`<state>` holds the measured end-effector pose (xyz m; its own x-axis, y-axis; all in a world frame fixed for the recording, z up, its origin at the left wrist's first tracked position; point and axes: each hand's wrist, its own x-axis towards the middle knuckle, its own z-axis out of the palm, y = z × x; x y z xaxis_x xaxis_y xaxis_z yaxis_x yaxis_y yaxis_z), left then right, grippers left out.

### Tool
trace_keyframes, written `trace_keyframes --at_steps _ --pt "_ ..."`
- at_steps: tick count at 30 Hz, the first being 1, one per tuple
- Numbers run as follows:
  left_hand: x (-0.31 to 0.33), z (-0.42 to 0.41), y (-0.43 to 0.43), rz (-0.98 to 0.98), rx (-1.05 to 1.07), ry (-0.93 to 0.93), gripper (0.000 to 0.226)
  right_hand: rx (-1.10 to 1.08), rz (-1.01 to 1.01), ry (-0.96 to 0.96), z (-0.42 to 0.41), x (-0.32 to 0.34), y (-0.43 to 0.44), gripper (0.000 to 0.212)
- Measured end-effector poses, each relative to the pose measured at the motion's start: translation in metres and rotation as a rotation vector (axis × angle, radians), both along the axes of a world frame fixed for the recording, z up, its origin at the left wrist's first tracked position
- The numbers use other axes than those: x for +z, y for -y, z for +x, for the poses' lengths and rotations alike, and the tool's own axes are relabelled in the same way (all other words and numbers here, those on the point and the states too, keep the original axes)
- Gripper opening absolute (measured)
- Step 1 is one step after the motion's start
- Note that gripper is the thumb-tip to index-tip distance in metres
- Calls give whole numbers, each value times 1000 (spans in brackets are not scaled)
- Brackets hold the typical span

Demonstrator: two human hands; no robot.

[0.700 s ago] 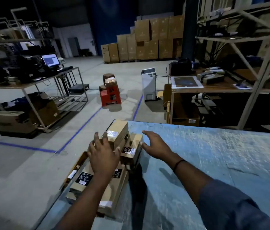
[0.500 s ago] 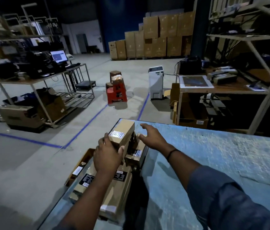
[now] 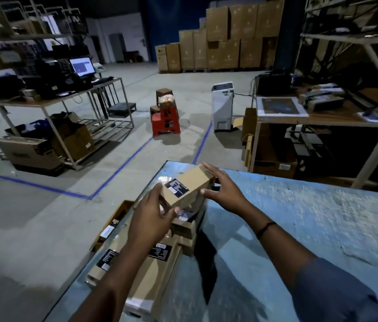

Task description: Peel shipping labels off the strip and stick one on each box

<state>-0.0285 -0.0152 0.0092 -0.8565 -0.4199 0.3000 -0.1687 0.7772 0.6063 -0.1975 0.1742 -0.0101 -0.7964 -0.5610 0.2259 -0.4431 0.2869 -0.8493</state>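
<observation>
A small brown box (image 3: pixel 189 185) with a black label on its top face is lifted above the pile at the table's far left corner. My left hand (image 3: pixel 152 219) grips its near end, thumb under and fingers over. My right hand (image 3: pixel 224 190) is at its far right end, fingers spread along the side, thumb near the box's lower edge. Below lie several more cardboard boxes; a long flat box (image 3: pixel 151 277) with black labels runs along the left edge, and a smaller box (image 3: pixel 183 228) sits beside it. No label strip is visible.
The blue worn table (image 3: pixel 299 228) stretches right and toward me. Beyond it are a concrete floor with blue tape lines, a red stool stack (image 3: pixel 166 122), a white machine (image 3: pixel 223 108), metal shelving on both sides and stacked cartons (image 3: pixel 225 38) at the back.
The small box that stood on the pile has been lifted and tipped so its labelled face points up. My right hand has come in to its far end. The camera has moved closer.
</observation>
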Motion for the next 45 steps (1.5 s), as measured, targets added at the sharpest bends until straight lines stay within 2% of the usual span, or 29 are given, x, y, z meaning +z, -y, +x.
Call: trace_keyframes --at_steps 2,5,13,17,24,28,31,35,38,41,45 --pt "-7 -2 -15 9 -131 -8 85 -60 38 -63 16 -10 -45 73" --pt "-31 -13 -48 33 -322 79 88 -212 89 -99 44 -38 -111 66" --pt "-105 -42 -136 52 -601 326 90 -521 212 -83 100 -115 -220 58" --pt "-123 -50 -155 65 -628 389 91 -544 293 -50 103 -130 -239 54" --pt "-129 -58 -165 87 -589 371 87 -533 333 -42 103 -131 -249 52" --pt "-124 -40 -178 80 -427 310 82 -512 463 -63 130 -128 -260 62" --pt "-123 -8 -190 106 -373 205 67 -452 589 -66 174 -121 -277 59" --pt "-131 34 -201 157 -426 232 42 -376 706 -23 227 -120 -299 58" --pt "-135 51 -210 197 -458 233 34 -365 755 -45 241 -128 -301 58" --pt "-134 59 -220 255 -527 342 27 -416 734 -65 240 -134 -293 46" --pt "-137 60 -226 229 -612 414 28 -456 696 -93 233 -140 -273 26"
